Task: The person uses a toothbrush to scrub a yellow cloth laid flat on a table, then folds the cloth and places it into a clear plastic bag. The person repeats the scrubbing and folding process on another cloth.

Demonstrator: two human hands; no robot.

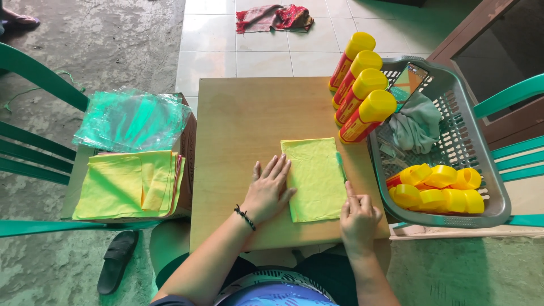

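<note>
A folded yellow-green cloth (pixel 314 175) lies flat on the small wooden table (pixel 243 119). My left hand (pixel 271 190) rests flat on the cloth's left edge with fingers spread, a black band on the wrist. My right hand (pixel 358 215) sits at the cloth's right edge, fingers curled, index finger touching the cloth; it holds nothing that I can see. A thin green pen-like stick (pixel 340 164) lies along the cloth's right side.
Several yellow-capped red bottles (pixel 362 96) stand at the table's right. A grey basket (pixel 447 90) holds more bottles, a grey-green rag and a phone. A stack of yellow cloths (pixel 127 184) and clear plastic bags (pixel 133 119) lies to the left. Green chairs flank both sides.
</note>
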